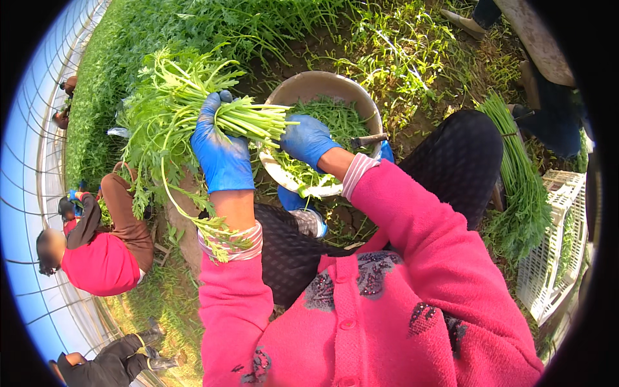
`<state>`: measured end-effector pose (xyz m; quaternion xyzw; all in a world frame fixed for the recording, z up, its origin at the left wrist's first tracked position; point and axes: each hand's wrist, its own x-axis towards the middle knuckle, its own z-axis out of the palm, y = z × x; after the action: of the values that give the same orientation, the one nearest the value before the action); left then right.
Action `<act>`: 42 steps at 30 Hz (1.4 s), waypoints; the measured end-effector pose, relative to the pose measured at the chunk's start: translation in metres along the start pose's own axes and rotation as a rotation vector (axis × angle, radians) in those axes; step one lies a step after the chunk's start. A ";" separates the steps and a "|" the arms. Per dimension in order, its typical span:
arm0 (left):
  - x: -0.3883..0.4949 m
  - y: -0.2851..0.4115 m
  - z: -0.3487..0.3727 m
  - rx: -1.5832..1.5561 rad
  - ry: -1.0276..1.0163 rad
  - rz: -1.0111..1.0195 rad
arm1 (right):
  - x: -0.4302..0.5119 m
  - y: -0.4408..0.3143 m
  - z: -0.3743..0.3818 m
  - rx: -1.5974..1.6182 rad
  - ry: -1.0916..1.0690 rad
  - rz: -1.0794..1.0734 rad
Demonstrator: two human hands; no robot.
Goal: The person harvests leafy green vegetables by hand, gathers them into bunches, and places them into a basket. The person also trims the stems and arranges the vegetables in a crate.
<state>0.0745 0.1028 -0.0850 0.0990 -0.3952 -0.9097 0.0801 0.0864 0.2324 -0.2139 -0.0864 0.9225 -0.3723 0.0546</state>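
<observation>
My left hand (220, 150), in a blue glove, is closed around a thick bunch of leafy greens (179, 96) with notched leaves. The pale cut stems (256, 120) point right, and one long sprig droops over my left wrist. At the stem ends is my right hand (307, 138), also blue-gloved, with curled fingers mostly hidden beneath it; whether they grip a stem cannot be told. Below both hands stands a round basin (333, 80) holding loose green leaves (333, 116). A dark tool handle (368, 140) lies across the basin's right rim.
Tied long-stemmed greens (512, 169) lie right of my knee, beside a white plastic crate (551, 242). Dense growing greens (217, 29) fill the upper left. A crouching person (106, 251) is at left, another person (121, 358) lower left; someone's legs (546, 106) show upper right.
</observation>
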 end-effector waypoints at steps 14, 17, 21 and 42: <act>0.029 0.035 -0.009 1.693 -0.386 -0.014 | -0.012 0.050 -0.055 0.559 -0.096 0.116; 0.061 0.041 0.014 2.117 -0.864 0.549 | -0.033 0.032 -0.057 0.788 -0.359 0.043; 0.077 0.053 0.067 2.602 -0.936 0.685 | -0.067 0.003 -0.052 0.776 -0.852 -0.085; -0.056 -0.038 0.078 2.546 -0.586 0.744 | -0.049 -0.004 -0.099 2.302 -0.325 0.278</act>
<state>0.1072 0.1958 -0.0542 -0.2033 -0.9603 0.1706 0.0864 0.1187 0.3062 -0.1387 0.0691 0.0246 -0.9634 0.2580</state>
